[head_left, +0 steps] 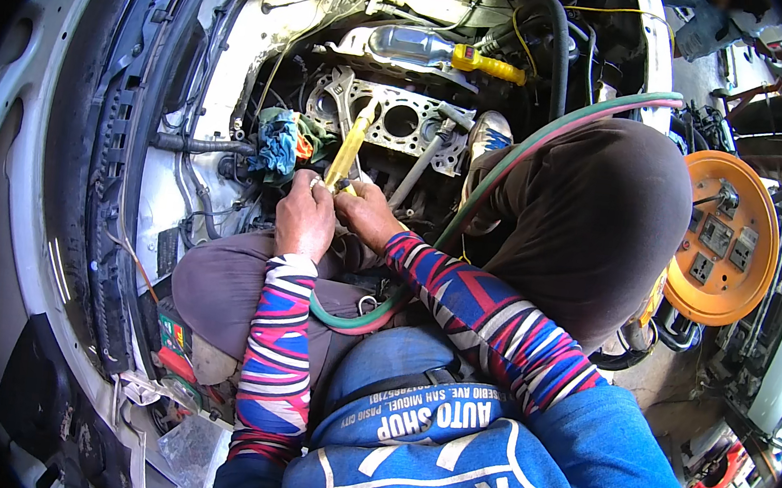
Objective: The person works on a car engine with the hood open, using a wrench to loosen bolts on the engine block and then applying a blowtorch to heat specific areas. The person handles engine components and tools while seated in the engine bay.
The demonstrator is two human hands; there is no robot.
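My left hand is closed, its fingers gripping the lower end of a long, narrow yellow tube-shaped thing. The tube slants up and away over an engine block with round cylinder bores. Close beside it, my right hand is also closed, pinching a small dark-and-yellow piece whose kind I cannot make out. A metal wrench lies on the block's left end. At its right end, a hammer-like metal tool leans down over the edge. Just left of the tube sits a crumpled blue cloth.
Beyond the block lies a work lamp with a yellow handle. A green-and-red twin hose arches past my right knee and across my lap. An orange round socket reel stands at the right. Car body panels border the left.
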